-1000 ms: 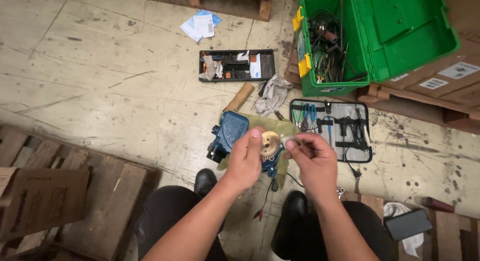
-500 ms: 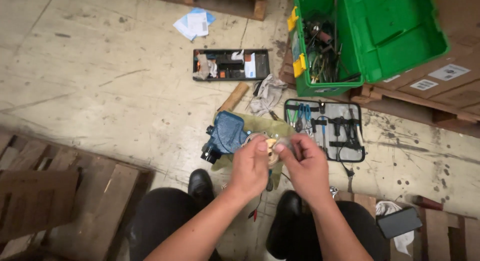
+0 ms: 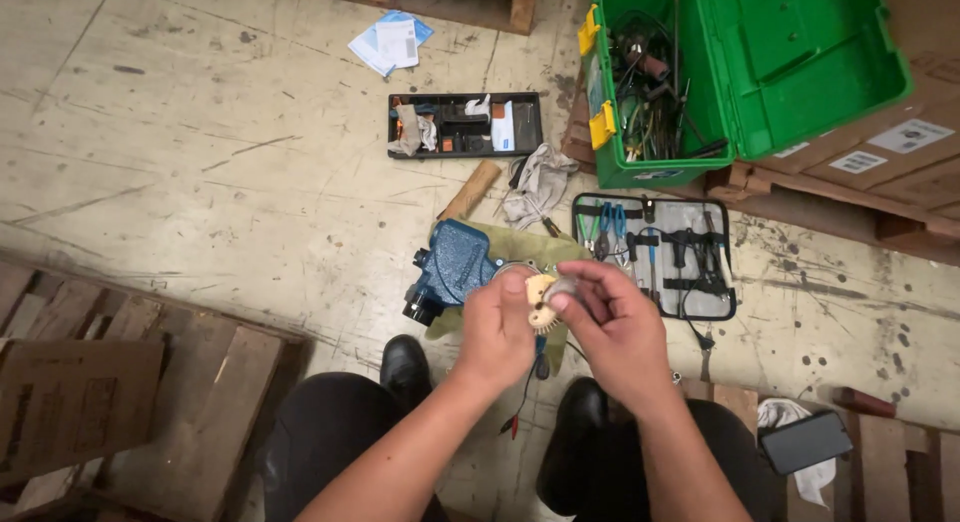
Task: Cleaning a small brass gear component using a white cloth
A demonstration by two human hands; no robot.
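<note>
Directly above the blue cast-metal motor housing (image 3: 455, 265), the left hand (image 3: 497, 327) and right hand (image 3: 608, 327) both close fingertips on the tan toothed plastic gear (image 3: 541, 300), held between them, nearer the left.

Two hands (image 3: 500, 332) (image 3: 615, 327), one gear (image 3: 541, 302), one green toolbox (image 3: 740, 72), two trays (image 3: 465, 125) (image 3: 655, 254).
</note>
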